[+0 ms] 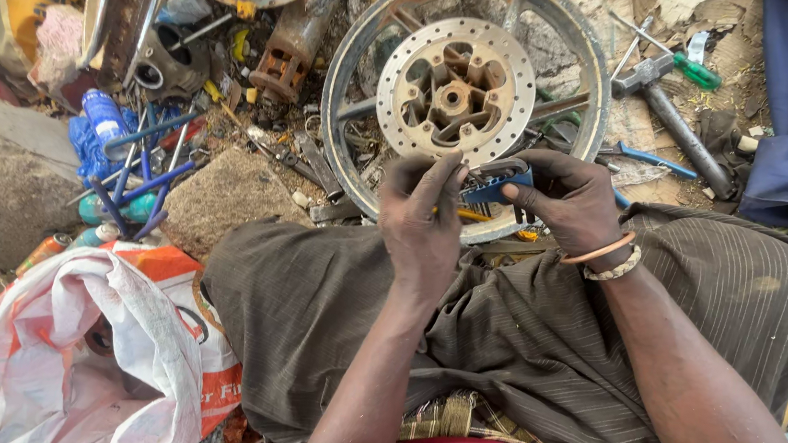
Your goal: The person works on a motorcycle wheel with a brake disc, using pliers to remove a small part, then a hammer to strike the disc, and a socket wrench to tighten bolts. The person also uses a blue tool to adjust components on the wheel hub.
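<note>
Hands: 2, left hand (pixel 421 216) and right hand (pixel 564 201), both pinched shut on 1 blue tool (pixel 497 185) above lap, before 1 wheel (pixel 465 94). 1 white-and-orange sack (pixel 103 348) lower left; 1 blue bottle (pixel 104 113) beside.

Dirt floor (pixel 583 4) in daylight, littered with stone blocks (pixel 3 179) (grey, rough).
</note>
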